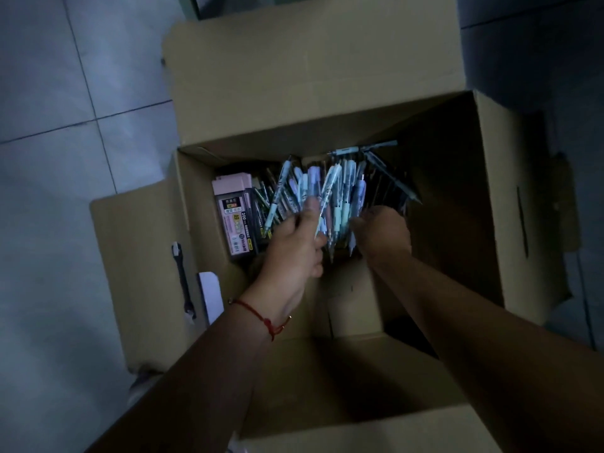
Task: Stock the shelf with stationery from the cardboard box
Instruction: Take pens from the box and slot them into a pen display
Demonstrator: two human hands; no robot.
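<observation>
Pens (330, 188) in pale blue, lilac and white, fanned out with some dark ones behind, lie inside the open cardboard box (483, 197), spreading toward twelve o'clock from both hands. From the head view, the left hand (294, 243) grips a bunch of them, thumb pressed across the barrels. At its three o'clock, the right hand (382, 230) curls into the pile; whether it holds any I cannot tell.

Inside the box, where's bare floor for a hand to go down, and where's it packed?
Free: bare cardboard floor nearest the person, between the forearms, below the left hand and right hand. The right side by the box wall looks bare but is shadowed. Crowded: far-left, with the pink packs and the pens both hands grip.
</observation>
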